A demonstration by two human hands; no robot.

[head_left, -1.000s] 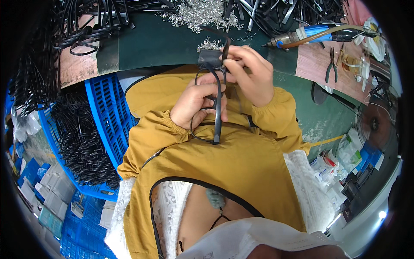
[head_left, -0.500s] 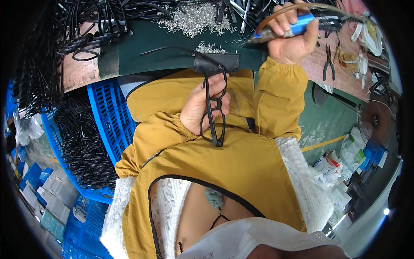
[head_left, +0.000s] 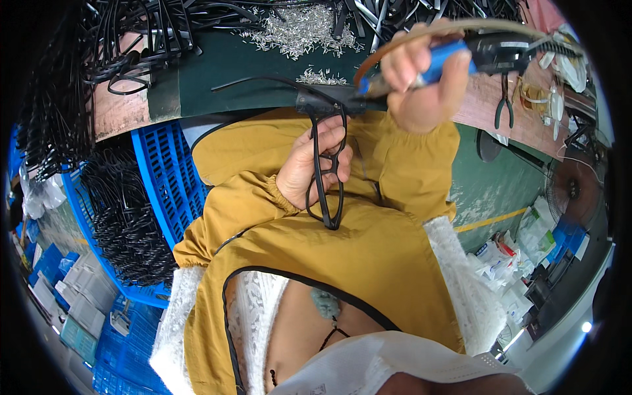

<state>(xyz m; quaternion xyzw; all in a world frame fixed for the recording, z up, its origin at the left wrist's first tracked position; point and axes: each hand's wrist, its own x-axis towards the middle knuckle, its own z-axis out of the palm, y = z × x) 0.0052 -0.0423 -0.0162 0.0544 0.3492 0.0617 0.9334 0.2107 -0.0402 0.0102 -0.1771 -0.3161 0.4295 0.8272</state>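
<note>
My left hand [head_left: 299,164] is closed around a black eyeglass frame [head_left: 318,172], held upright below the bench edge. One thin temple arm of it reaches left over the bench. Its hinge end lies against a dark block [head_left: 305,100] fixed at the bench edge. My right hand [head_left: 424,108], slightly blurred, grips a blue and black power screwdriver [head_left: 444,60] with a brown hose. The tool points left and down, its tip just right of the block; whether it touches anything is too blurred to tell. A small heap of silver screws [head_left: 322,77] sits behind the block.
A larger pile of screws [head_left: 289,29] lies farther back. Black temple arms [head_left: 158,33] heap up at left, above a blue basket [head_left: 148,155] full of black parts [head_left: 125,224]. Pliers [head_left: 504,108] lie at right; a fan [head_left: 573,187] stands beyond.
My right hand has brought the screwdriver left and down, toward the block and the frame's hinge end. My left hand and the eyeglass frame have barely moved.
</note>
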